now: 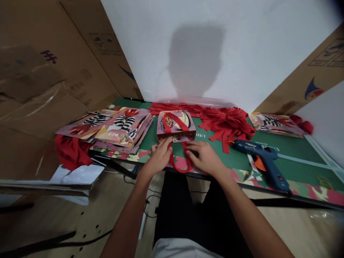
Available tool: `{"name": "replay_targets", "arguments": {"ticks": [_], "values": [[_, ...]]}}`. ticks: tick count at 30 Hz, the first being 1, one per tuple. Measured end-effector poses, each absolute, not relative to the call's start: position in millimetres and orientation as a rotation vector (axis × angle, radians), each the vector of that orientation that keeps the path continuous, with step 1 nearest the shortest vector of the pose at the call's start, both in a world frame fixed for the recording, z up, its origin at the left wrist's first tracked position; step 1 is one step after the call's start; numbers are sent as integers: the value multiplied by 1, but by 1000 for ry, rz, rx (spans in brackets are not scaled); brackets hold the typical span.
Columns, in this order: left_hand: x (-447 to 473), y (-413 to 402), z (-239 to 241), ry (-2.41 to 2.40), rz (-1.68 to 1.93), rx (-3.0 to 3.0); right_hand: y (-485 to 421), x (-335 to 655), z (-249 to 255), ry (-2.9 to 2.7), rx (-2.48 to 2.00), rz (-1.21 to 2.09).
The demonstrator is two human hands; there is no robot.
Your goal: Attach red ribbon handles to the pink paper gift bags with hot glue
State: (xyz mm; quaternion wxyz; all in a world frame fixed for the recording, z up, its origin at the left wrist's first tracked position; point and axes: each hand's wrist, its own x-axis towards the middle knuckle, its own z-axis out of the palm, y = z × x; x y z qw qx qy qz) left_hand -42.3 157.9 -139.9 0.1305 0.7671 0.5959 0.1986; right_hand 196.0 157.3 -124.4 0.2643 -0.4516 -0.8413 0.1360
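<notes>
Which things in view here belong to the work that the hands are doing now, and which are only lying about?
In hand: left hand and right hand, both at the small printed bag and its red ribbon loop.
Lying about, untouched: blue glue gun, heap of red ribbons, stack of flat printed bags, red cloth, cardboard boxes.

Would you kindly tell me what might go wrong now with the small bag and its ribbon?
The glue gun lies near the right hand; a stray move might touch its nozzle or knock it off the table. The red ribbon loop, between that hand and the left hand, could pull loose from the bag.
</notes>
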Motion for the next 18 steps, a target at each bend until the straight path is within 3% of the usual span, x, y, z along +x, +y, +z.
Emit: {"name": "replay_targets", "arguments": {"ticks": [18], "values": [[-46, 142, -143, 1841, 438, 2407, 168, 169, -133, -2345, -1514, 190]]}}
